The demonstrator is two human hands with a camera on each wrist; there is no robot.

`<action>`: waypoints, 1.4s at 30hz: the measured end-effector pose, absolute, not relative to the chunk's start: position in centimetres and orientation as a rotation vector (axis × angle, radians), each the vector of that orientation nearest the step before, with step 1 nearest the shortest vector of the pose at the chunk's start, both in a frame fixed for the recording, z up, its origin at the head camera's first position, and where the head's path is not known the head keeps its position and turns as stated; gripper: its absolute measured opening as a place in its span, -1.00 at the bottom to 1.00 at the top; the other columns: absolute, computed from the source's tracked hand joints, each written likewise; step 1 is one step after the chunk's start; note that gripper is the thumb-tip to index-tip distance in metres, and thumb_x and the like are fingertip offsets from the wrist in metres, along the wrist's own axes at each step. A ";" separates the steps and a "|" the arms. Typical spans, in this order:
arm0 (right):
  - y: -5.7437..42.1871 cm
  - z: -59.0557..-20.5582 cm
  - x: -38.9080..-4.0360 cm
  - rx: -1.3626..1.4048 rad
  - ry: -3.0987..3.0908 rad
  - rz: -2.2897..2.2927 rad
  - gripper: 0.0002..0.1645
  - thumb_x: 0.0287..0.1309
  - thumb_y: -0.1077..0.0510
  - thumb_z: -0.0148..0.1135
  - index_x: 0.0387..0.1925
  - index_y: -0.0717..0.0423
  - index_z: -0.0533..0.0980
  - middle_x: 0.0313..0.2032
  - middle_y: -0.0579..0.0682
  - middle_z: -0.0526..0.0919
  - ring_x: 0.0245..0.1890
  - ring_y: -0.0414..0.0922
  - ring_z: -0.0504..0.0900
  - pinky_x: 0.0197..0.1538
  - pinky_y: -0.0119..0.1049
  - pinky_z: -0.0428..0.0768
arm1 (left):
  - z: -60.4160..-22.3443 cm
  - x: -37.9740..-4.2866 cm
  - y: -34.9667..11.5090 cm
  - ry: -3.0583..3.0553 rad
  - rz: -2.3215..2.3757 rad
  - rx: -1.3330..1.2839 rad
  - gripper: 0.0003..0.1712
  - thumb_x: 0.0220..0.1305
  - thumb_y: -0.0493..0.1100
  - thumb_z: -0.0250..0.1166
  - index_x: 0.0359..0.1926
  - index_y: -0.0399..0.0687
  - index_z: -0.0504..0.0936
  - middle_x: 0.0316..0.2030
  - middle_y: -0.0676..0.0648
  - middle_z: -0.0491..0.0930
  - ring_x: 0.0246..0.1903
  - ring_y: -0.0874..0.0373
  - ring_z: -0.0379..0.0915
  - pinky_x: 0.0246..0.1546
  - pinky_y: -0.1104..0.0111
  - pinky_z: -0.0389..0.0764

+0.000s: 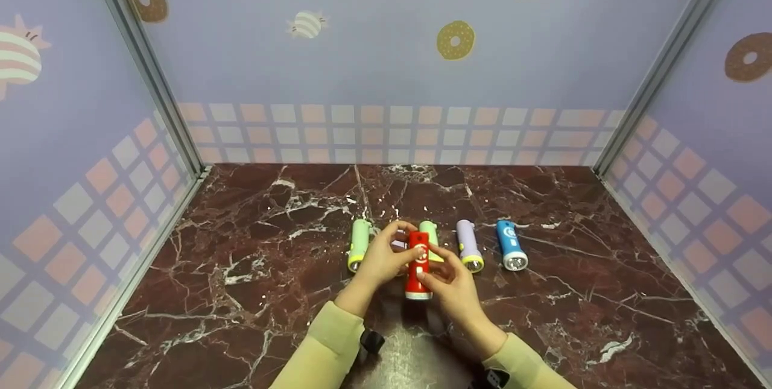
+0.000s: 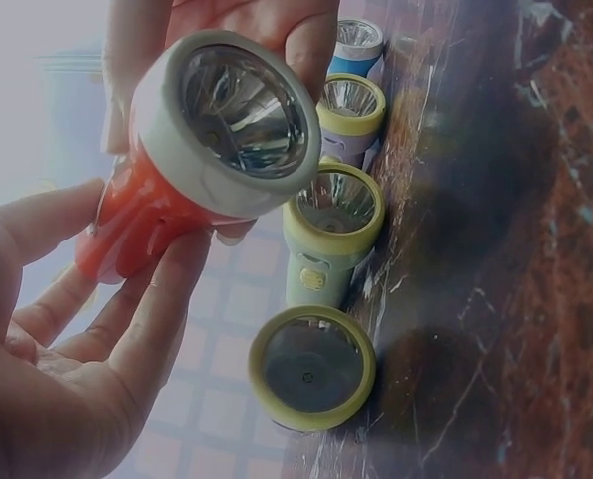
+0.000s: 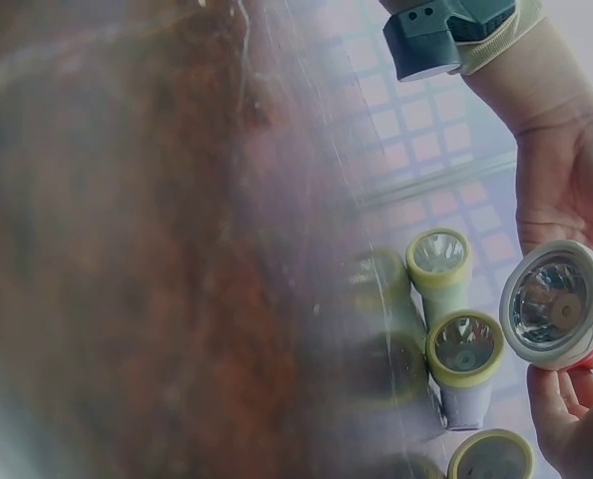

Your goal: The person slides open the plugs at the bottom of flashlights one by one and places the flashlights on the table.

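Both hands hold a red flashlight (image 1: 418, 265) with a white head rim, raised over the table with its lens end toward the person. My left hand (image 1: 380, 259) grips it from the left, thumb on the upper body and fingers behind. From the right, my right hand (image 1: 455, 289) holds the lower body, its thumb beside the white switch. The left wrist view shows the reflector of the red flashlight (image 2: 242, 115) unlit. Behind the hands lie a green flashlight (image 1: 429, 233) and a purple flashlight (image 1: 399, 245), both partly hidden.
On the dark red marbled table (image 1: 241, 316), a green flashlight (image 1: 359, 238) lies to the left. A purple flashlight (image 1: 467, 238) and a blue flashlight (image 1: 510, 241) lie to the right. Patterned panels (image 1: 386, 75) enclose the back and sides.
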State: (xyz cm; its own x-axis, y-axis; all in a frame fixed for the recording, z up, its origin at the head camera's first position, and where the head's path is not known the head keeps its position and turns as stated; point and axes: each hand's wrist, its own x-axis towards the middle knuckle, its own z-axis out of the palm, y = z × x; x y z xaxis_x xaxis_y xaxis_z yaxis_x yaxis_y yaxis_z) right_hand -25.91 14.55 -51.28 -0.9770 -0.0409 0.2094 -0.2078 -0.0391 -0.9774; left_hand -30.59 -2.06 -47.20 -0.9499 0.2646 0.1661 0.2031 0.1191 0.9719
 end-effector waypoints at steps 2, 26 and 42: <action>14.5 -51.3 -25.9 0.266 -2.097 2.168 -0.28 0.21 0.42 0.32 0.39 0.40 0.33 0.05 0.45 0.66 -0.06 -0.21 0.73 0.02 -0.38 0.72 | -47.2 -30.6 -2.1 2.318 1.990 0.497 -0.54 0.23 -0.24 0.45 0.11 -0.20 0.50 -0.03 -0.34 0.63 -0.33 0.11 0.63 -0.40 0.03 0.78; 14.5 -51.0 -25.6 0.253 -2.113 2.133 -0.29 0.21 0.40 0.35 0.38 0.39 0.36 0.02 0.43 0.68 -0.06 -0.17 0.74 0.01 -0.40 0.70 | -47.2 -30.4 -2.0 2.364 1.998 0.596 -0.56 0.28 -0.25 0.41 0.12 -0.28 0.50 -0.04 -0.40 0.61 -0.32 0.07 0.59 -0.41 -0.04 0.77; 14.5 -51.0 -25.7 0.223 -2.121 2.139 -0.28 0.20 0.39 0.35 0.38 0.37 0.37 0.03 0.42 0.68 -0.03 -0.08 0.74 0.02 -0.40 0.70 | -47.3 -30.3 -1.9 2.378 1.989 0.581 -0.58 0.27 -0.27 0.40 0.10 -0.26 0.51 -0.04 -0.40 0.61 -0.33 0.07 0.58 -0.46 0.02 0.76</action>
State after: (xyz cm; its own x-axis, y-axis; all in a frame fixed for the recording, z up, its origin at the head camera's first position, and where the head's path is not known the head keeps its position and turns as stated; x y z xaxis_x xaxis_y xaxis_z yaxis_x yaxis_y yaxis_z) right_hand -25.74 14.47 -51.02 -0.9818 -0.0180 0.1889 -0.1887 -0.0098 -0.9820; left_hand -30.30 -1.92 -47.28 -0.9320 0.2700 0.2419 0.2859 0.1371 0.9484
